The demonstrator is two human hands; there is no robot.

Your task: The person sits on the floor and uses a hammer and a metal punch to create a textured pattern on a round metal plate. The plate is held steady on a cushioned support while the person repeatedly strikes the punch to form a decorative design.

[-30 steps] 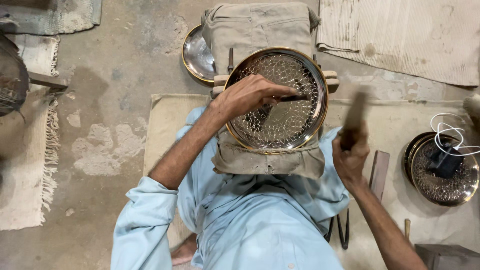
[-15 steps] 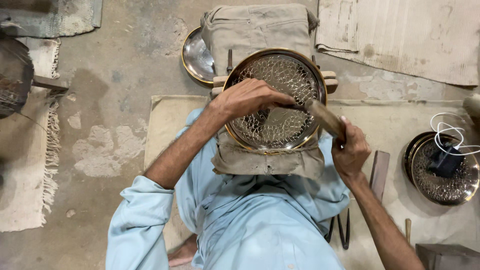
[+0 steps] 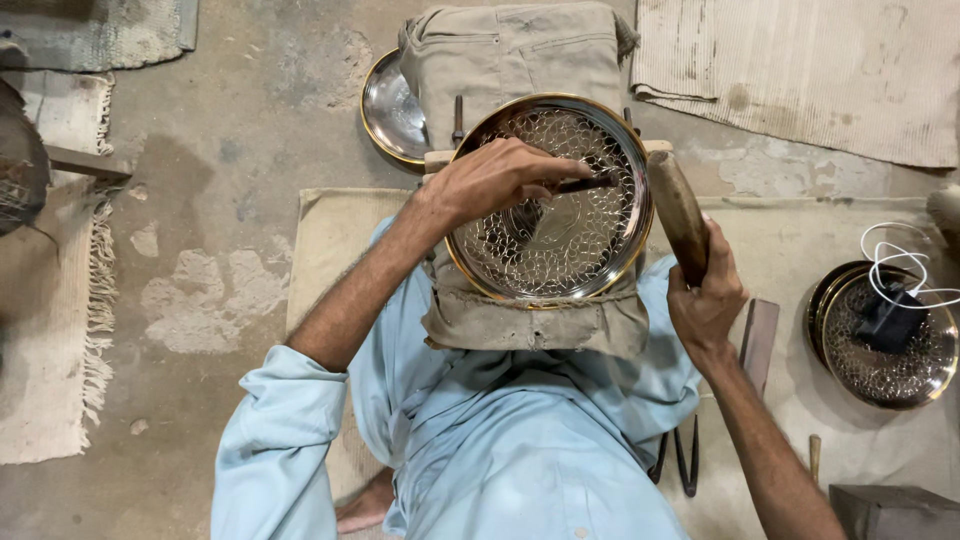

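On the cloth-covered block [image 3: 540, 320] the round brass tray [image 3: 553, 200] looks almost fully chased, only its centre plain, where the left hand [image 3: 497, 178] pinches a chisel [image 3: 583, 184] and the right hand [image 3: 706, 297] grips a wooden mallet [image 3: 678, 213] beside its rim.

Concrete floor [image 3: 250, 130] with its coverings and loose items.
A beige mat [image 3: 800, 250] lies across the middle; a fringed rug [image 3: 50, 330] lies at left, a ribbed cloth [image 3: 800, 70] at upper right. A plain metal plate [image 3: 390, 110] rests on bare concrete. On the mat lie a patterned plate [image 3: 885, 370], a flat wooden bar [image 3: 760, 335] and dark tongs [image 3: 685, 465].
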